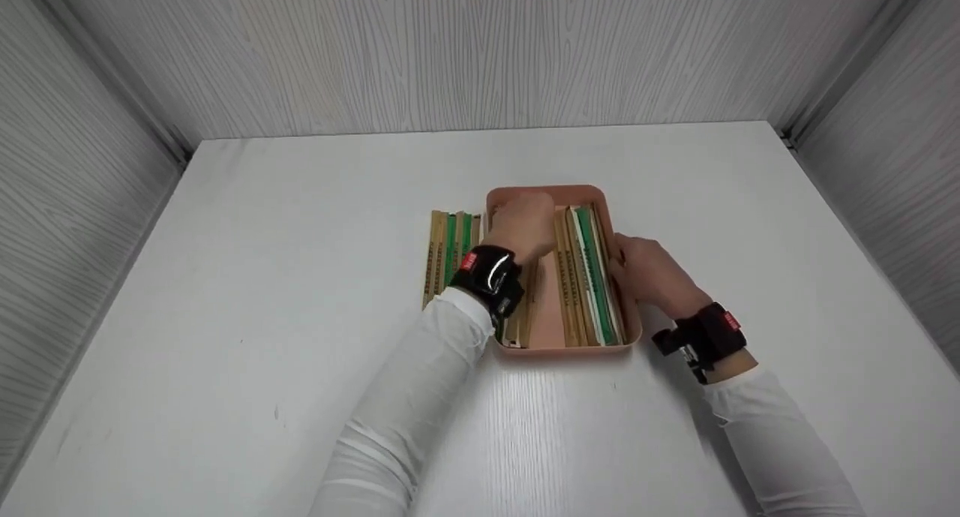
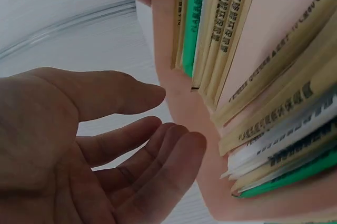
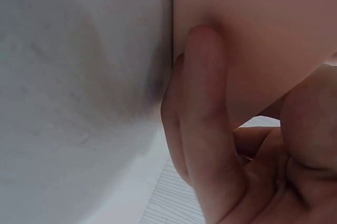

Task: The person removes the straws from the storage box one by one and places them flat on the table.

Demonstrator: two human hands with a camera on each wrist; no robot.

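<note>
A shallow pink box (image 1: 574,194) with rounded corners stands on the table. Slim printed paper packets in tan, green and white (image 1: 589,277) stand on edge along its right side, and several more packets (image 2: 295,124) lean by its left side. Over the box's far left part is my left hand (image 1: 525,220), its wrist hiding some packets; in the left wrist view thumb and fingers are apart with nothing between them. My right hand (image 1: 652,273) holds the box's right wall, fingers (image 3: 205,92) against the outside and thumb at the rim.
Another row of tan and green packets (image 1: 450,250) lies on the white table (image 1: 315,262) just left of the box, partly behind my left wrist. Grey wood-grain panels (image 1: 465,59) close off the table at the back and both sides.
</note>
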